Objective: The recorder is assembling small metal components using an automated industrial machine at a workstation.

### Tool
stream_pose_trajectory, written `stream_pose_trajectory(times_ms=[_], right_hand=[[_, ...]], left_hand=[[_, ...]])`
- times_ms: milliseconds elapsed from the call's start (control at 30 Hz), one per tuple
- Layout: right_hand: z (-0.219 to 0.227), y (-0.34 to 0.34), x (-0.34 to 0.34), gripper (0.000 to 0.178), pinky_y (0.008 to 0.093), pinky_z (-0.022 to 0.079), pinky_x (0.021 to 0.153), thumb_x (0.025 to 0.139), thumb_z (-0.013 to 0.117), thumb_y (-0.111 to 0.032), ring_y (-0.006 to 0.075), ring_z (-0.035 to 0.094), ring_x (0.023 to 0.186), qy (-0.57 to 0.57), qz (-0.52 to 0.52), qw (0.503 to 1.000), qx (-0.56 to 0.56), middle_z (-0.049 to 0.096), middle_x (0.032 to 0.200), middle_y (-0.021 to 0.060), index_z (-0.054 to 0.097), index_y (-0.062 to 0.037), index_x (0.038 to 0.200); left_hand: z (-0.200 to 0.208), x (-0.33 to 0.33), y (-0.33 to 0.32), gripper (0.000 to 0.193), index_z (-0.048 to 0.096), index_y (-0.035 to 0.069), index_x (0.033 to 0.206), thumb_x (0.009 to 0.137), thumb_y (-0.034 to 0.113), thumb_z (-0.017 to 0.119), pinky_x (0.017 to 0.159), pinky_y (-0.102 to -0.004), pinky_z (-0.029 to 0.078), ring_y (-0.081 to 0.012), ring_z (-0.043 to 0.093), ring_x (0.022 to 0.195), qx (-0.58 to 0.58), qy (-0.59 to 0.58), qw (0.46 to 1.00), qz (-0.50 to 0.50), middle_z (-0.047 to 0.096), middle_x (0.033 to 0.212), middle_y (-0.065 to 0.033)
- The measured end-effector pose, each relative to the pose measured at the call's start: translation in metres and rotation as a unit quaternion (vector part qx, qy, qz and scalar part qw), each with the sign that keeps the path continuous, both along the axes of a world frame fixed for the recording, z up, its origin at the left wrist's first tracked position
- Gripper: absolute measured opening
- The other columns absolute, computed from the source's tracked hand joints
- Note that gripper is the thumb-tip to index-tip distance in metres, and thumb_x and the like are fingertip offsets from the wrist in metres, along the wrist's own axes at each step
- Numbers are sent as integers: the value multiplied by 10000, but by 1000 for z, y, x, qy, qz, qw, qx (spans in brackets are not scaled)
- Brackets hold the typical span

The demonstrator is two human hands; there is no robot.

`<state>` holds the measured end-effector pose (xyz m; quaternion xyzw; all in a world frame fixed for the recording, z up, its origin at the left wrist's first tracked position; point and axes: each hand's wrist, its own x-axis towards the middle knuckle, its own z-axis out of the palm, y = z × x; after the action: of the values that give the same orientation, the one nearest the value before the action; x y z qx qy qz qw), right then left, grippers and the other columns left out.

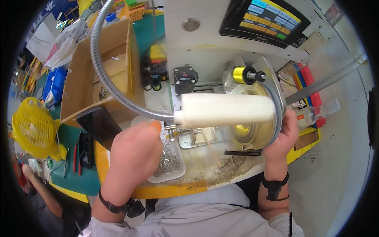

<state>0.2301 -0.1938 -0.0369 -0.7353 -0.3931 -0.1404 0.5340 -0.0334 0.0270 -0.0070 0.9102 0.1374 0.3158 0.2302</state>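
Observation:
My left hand [136, 152] is closed in a pinch at the left end of the lamp, its thumb tip covered in orange. What it pinches is hidden. Just right of the thumb is a small metal spring on a screw [171, 133]. Under the hand, a white tray [179, 173] holds many small wire pieces [167, 162]. My right hand [281, 138] has curled fingers against the right side of a round machine part with a grey rim [278, 118]; its fingertips are partly hidden. Between the hands, a long white lamp head [227, 110] covers much of the work spot.
A flexible metal gooseneck [96, 59] arches over an open cardboard box [94, 67]. A dark phone [99, 125] leans by it. Behind stand a machine with a touchscreen [268, 19] and a yellow wire spool [244, 75]. A yellow fan [35, 128] and another person's arm [43, 189] are left.

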Motion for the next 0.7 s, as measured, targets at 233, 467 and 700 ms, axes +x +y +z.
stream_pose_trajectory(times_ms=[233, 467, 700], right_hand=[[0, -2, -6, 191, 197, 408, 733, 971, 710, -23, 47, 487, 787, 21, -4, 999, 28, 548, 850, -36, 667, -4, 1156], [8, -14, -34, 312, 260, 398, 668, 953, 626, 33, 106, 471, 655, -31, 10, 983, 181, 549, 809, 18, 575, -16, 1257], [8, -8, -81, 295, 321, 297, 505, 789, 758, -23, 163, 439, 556, -88, 367, 922, 86, 435, 739, -13, 695, -90, 1070]], left_hand=[[-13, -2, -2, 120, 629, 35, 952, 836, 32, 659, 591, -444, 488, -360, 605, 694, -27, 66, 997, -24, 549, 755, -135], [0, -1, -3, 118, 630, 48, 944, 828, 40, 655, 718, -446, 482, -370, 627, 779, 38, 116, 992, 31, 603, 799, -131], [11, 8, -10, 473, 602, -50, 1280, 845, 112, 695, 1093, -490, 393, -433, 515, 1255, 29, -70, 996, 38, 564, 1334, -242]])
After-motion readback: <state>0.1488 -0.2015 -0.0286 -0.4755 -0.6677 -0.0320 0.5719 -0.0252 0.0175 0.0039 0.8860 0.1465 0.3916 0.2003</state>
